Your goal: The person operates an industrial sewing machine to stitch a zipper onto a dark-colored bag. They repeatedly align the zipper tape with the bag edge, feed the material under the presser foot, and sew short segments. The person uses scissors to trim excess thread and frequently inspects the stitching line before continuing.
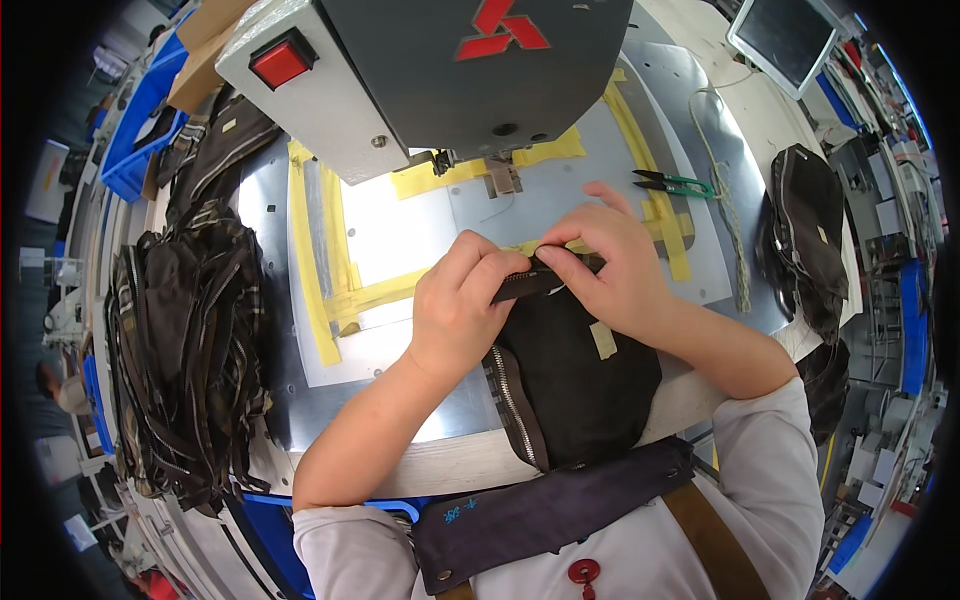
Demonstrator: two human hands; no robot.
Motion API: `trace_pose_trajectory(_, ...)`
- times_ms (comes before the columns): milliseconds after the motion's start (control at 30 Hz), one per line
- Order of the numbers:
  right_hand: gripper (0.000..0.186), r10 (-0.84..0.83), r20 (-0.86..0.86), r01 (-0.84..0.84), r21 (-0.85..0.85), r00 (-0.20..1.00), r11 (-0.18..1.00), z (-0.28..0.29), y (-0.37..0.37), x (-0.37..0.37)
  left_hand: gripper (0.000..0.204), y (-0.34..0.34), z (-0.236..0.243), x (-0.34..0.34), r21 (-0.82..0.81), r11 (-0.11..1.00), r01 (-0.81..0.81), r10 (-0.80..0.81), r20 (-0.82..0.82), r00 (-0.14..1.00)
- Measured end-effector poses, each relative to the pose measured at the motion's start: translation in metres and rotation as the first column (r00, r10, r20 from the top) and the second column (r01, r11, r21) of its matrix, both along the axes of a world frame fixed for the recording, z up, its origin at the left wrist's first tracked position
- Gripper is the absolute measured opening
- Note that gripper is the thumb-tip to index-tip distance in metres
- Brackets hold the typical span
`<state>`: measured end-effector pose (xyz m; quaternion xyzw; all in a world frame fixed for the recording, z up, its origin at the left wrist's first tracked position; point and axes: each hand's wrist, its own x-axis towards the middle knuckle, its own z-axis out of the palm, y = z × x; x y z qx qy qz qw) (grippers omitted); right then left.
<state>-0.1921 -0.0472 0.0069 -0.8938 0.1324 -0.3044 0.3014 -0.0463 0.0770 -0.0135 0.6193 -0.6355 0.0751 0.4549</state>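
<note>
A dark brown zippered fabric pouch (570, 385) lies at the table's near edge, its metal zipper (517, 405) running down the left side. A small beige tag (604, 340) sits on its right part. My left hand (455, 300) is closed on the left end of a dark strip (520, 283) at the pouch's top edge. With thumb and forefinger, my right hand (615, 265) pinches the same top edge a little further right, its other fingers partly raised. Beyond my hands stands a sewing machine head (470, 80), apart from the pouch.
Yellow tape (316, 260) frames a white sheet on the metal table. Green-handled thread snips (675, 184) lie at the right, beside a pale cord (738, 250). Dark zippered pieces are heaped (185, 350) at the left; another dark pouch (806, 230) rests far right.
</note>
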Motion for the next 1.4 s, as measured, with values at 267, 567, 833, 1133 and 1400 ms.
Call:
trace_pose_trajectory(267, 0.008, 0.017, -0.029, -0.014, 0.106, 0.999, 0.994, -0.006, -0.001, 0.003, 0.029, -0.001, 0.002, 0.0, 0.039, 0.999, 0.007, -0.01, 0.076, 0.997)
trace_pose_trajectory(567, 0.012, 0.07, 0.108, -0.032, -0.322, 0.992, 0.946, -0.007, 0.003, 0.003, 0.021, -0.002, 0.0, -0.006, 0.216, 0.976, -0.03, 0.106, -0.352, 0.93)
trace_pose_trajectory(833, 0.013, 0.134, 0.086, -0.098, -0.335, 0.987, 0.937, -0.009, -0.003, 0.005, 0.012, -0.002, 0.005, -0.005, 0.332, 0.943, 0.009, 0.106, -0.326, 0.939)
trace_pose_trajectory(1133, 0.019, 0.181, -0.114, -0.186, -0.033, 0.977, 0.982, -0.011, -0.017, 0.003, 0.015, -0.003, 0.007, 0.007, 0.508, 0.836, 0.206, 0.161, -0.587, 0.794)
trace_pose_trajectory(1400, 0.022, 0.207, -0.18, -0.175, 0.181, 0.961, 0.968, -0.012, -0.029, 0.005, 0.016, -0.002, 0.005, 0.016, 0.461, 0.816, 0.348, 0.078, -0.684, 0.725)
